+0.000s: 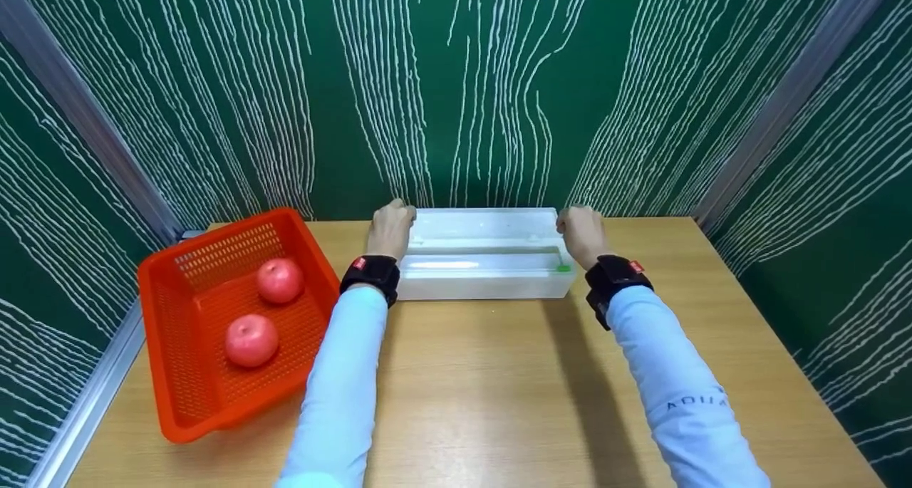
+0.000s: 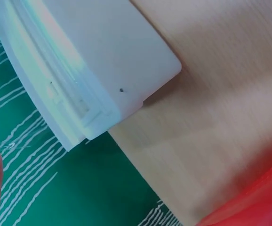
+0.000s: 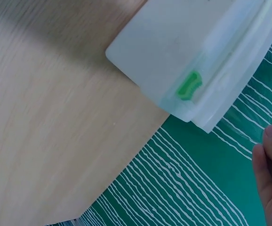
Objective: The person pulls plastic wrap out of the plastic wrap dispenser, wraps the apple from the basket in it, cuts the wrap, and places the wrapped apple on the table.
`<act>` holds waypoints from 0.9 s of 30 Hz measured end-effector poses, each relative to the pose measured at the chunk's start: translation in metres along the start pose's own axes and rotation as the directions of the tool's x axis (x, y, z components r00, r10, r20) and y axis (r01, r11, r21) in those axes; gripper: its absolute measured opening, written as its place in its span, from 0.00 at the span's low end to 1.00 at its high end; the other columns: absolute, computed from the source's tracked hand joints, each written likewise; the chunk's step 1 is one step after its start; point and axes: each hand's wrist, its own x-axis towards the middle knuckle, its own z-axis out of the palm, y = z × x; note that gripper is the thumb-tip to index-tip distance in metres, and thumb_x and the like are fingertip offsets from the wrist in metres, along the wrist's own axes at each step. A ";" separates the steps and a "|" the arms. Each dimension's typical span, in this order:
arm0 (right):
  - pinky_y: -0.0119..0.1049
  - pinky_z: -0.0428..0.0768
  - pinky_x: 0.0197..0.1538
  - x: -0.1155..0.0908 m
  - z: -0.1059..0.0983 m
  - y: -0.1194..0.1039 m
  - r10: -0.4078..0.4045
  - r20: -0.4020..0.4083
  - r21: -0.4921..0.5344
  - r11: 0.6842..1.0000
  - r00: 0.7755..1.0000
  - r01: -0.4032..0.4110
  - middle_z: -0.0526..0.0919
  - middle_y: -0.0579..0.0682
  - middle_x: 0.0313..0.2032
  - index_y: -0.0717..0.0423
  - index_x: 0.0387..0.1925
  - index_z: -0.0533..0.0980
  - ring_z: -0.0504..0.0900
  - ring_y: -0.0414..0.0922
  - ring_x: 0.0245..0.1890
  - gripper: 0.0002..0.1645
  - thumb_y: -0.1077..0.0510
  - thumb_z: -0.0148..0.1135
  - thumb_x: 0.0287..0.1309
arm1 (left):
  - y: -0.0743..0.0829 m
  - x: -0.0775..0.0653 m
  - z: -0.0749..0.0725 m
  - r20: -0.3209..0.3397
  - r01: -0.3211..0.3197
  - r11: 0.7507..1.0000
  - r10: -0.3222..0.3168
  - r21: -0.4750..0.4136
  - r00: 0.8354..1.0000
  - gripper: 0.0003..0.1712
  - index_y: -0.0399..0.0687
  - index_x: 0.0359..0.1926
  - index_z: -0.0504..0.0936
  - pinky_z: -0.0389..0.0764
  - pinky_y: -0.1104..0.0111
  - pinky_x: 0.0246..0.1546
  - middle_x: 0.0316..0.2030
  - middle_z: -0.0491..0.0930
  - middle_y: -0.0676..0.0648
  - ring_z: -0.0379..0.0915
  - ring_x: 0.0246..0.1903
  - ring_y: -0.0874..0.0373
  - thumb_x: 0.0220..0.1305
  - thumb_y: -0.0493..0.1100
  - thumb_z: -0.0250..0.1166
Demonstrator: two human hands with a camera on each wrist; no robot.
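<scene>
A white cling film dispenser [image 1: 488, 286] with a green slider [image 1: 563, 268] lies near the table's back edge. My left hand [image 1: 390, 230] is at its left end, fingers curled, and my right hand [image 1: 583, 237] is at its right end. In the right wrist view, the thumb and fingers of that hand pinch the edge of clear cling film [image 3: 239, 129]. A faint glint of film [image 2: 11, 146] shows beside the left fingertips, which also seem to pinch it. The film is hard to see. Only part of each hand shows in the wrist views.
To the left stands an orange-red plastic basket [image 1: 167, 374] with two round pink fruits, one nearer [image 1: 251, 340] and one farther [image 1: 279, 281]. Green panels [image 1: 499, 82] with white wavy lines rise behind the wooden table [image 1: 470, 402] and at both sides.
</scene>
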 end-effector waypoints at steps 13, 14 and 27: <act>0.44 0.76 0.33 0.000 -0.016 -0.006 0.018 -0.011 -0.030 0.999 1.000 -0.018 0.79 0.59 0.30 0.66 0.27 0.78 0.73 0.51 0.29 0.15 0.75 0.44 0.51 | 0.004 0.004 -0.013 -0.014 0.006 1.000 -0.006 -0.025 1.000 0.08 0.40 0.33 0.84 0.80 0.65 0.34 0.30 0.78 0.43 0.77 0.34 0.49 0.57 0.31 0.58; 0.44 0.75 0.32 0.000 -0.018 -0.006 0.008 -0.028 -0.032 0.999 1.000 -0.009 0.79 0.59 0.29 0.66 0.25 0.77 0.73 0.51 0.29 0.14 0.75 0.44 0.50 | 0.005 0.005 -0.014 -0.021 0.009 1.000 -0.009 -0.025 1.000 0.08 0.41 0.32 0.84 0.79 0.64 0.33 0.29 0.77 0.43 0.77 0.33 0.49 0.56 0.31 0.58; 0.44 0.76 0.31 0.005 -0.032 -0.010 -0.055 -0.128 0.015 0.998 0.990 0.058 0.81 0.62 0.31 0.66 0.24 0.78 0.75 0.52 0.28 0.15 0.75 0.42 0.49 | 0.009 0.014 -0.033 -0.035 -0.001 1.000 0.001 0.005 0.999 0.18 0.45 0.13 0.64 0.65 0.69 0.22 0.20 0.65 0.48 0.62 0.23 0.56 0.55 0.25 0.50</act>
